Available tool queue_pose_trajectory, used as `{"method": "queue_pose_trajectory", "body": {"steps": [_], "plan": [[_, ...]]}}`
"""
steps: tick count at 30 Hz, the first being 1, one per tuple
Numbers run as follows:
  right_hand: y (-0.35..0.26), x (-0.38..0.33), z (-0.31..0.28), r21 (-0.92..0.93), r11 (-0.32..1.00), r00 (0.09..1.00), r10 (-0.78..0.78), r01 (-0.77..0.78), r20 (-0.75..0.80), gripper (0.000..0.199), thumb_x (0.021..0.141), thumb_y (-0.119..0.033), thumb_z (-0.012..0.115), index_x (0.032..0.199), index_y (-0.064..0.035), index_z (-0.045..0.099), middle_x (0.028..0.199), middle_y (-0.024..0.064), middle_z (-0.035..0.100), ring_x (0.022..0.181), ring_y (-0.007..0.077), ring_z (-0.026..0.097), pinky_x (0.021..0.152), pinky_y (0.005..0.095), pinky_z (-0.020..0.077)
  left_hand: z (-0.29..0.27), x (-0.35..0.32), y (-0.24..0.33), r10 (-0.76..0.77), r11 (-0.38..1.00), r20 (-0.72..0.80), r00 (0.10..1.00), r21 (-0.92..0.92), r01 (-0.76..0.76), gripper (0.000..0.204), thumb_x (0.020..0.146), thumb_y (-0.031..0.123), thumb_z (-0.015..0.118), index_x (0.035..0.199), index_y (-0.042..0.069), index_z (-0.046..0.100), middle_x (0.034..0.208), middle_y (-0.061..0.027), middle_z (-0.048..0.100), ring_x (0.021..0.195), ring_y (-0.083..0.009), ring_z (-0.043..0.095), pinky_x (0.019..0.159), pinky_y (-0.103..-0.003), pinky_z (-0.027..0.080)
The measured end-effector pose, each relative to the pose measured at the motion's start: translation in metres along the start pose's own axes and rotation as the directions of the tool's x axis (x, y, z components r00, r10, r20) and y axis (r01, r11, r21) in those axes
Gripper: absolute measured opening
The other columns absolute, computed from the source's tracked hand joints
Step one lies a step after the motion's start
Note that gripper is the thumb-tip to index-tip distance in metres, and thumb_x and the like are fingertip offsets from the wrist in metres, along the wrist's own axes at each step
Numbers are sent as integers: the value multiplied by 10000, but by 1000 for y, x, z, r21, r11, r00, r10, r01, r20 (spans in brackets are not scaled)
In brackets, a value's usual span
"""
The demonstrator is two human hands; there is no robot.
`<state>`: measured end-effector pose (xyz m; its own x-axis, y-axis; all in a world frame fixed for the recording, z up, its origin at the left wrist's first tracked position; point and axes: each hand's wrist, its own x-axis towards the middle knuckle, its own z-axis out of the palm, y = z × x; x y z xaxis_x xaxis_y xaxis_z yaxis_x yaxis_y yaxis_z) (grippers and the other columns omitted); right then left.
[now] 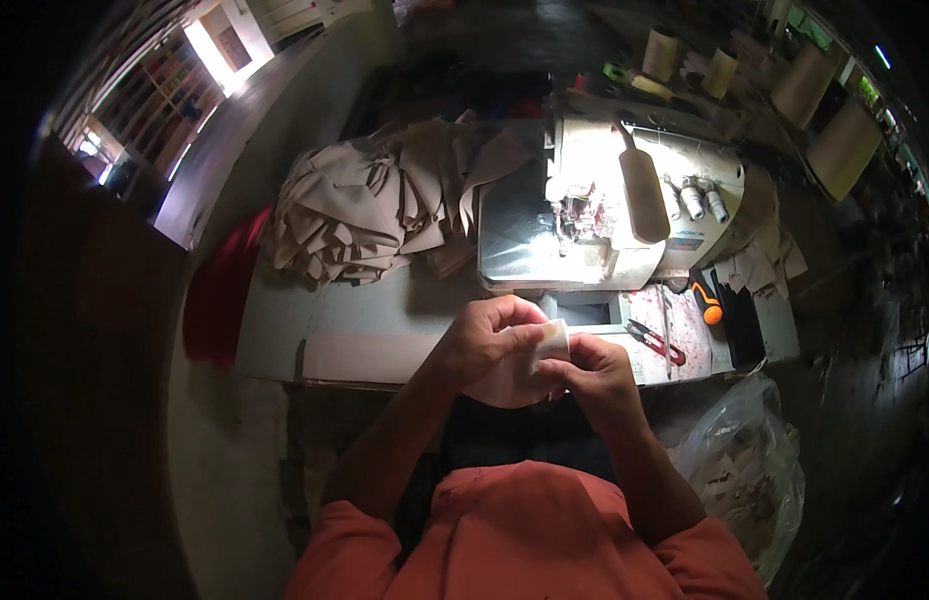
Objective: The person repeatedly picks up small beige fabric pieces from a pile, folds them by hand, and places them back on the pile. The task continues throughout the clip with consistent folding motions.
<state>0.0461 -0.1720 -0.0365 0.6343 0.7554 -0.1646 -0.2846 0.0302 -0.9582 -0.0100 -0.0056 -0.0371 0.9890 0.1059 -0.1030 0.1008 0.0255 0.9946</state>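
Observation:
Between my hands, at the table's front edge, is a pale piece of fabric (505,385). Its upper right part is folded over and its lower part hangs past the edge. My left hand (490,340) pinches the fabric from the left, thumb and fingers closed on its top. On the right side, my right hand (597,375) grips the same piece between thumb and fingers. Just beyond the hands stands a white sewing machine (620,205), its needle area brightly lit and its metal plate (512,235) to the left.
A heap of beige fabric pieces (350,205) covers the table's left. Red-handled thread snips (657,343) and an orange-and-black tool (709,304) lie at the right front. A clear plastic bag of scraps (750,470) is below. Thread cones (845,145) stand at the back right.

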Motion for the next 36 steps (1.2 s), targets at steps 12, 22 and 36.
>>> {"method": "queue_pose_trajectory", "body": {"steps": [12, 22, 36], "plan": [[-4, 20, -6, 58, 997, 993, -38, 45, -113, 137, 769, -93, 583, 849, 19, 569, 679, 44, 601, 580, 64, 549, 490, 169, 399, 7, 30, 20, 490, 756, -141, 860, 559, -339, 168, 743, 41, 575, 893, 50, 499, 671, -112, 573, 645, -226, 597, 561, -300, 459], [30, 49, -15, 233, 971, 983, -10, 53, -183, 116, 785, -77, 555, 839, 26, 546, 738, 89, 587, 630, 160, 599, 509, 219, 450, -9, 65, 17, 584, 231, 286, 760, 839, -493, 62, 698, 64, 579, 734, 29, 543, 683, -104, 487, 645, -256, 498, 570, -333, 421], [20, 60, -14, 118, 972, 948, -163, 201, -273, 174, 807, -22, 511, 962, 46, 550, 769, 80, 591, 650, 115, 576, 589, 205, 451, -11, 86, 19, 497, 386, 151, 855, 843, -373, 99, 692, 34, 520, 782, 8, 485, 713, -110, 494, 697, -285, 513, 614, -358, 415]]}}
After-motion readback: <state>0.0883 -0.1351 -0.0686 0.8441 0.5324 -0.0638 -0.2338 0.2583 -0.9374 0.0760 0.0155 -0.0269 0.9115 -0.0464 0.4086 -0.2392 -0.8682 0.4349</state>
